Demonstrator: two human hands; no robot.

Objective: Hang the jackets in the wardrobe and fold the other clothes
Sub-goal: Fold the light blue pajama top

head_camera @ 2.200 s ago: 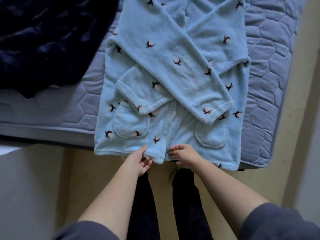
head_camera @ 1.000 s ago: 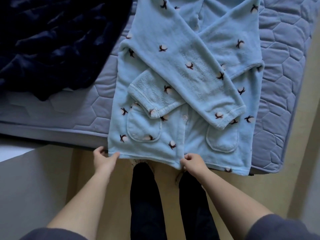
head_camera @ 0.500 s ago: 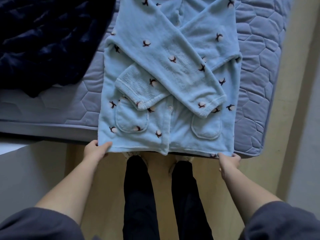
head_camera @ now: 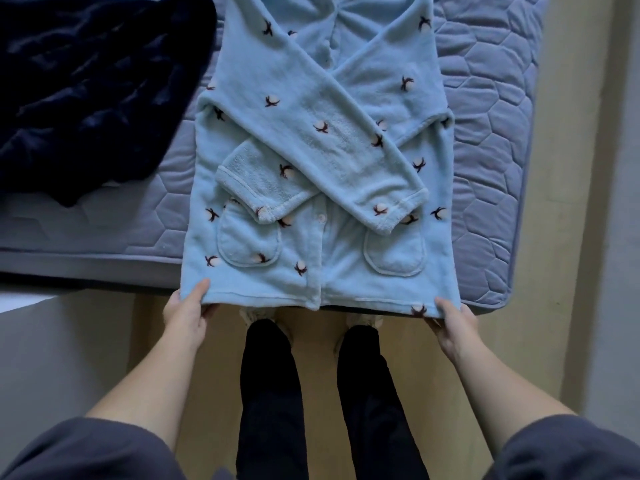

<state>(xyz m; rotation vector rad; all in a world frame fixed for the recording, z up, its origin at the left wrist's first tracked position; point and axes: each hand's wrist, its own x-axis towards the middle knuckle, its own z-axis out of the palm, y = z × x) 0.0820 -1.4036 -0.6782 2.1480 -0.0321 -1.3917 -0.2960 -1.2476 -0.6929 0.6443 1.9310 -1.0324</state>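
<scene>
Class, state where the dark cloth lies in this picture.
In the head view the dark cloth lies top left on the mattress, left of the blue top.

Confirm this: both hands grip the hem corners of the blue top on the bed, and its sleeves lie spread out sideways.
Wrong on the sleeves: the head view shows them crossed over the front of the blue top. The left hand and right hand do grip its hem corners.

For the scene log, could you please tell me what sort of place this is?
Most likely a home bedroom: a quilted mattress carries a light blue fleece pyjama top, its hem gripped by the left hand and right hand, with dark plush fabric heaped beside it.
</scene>
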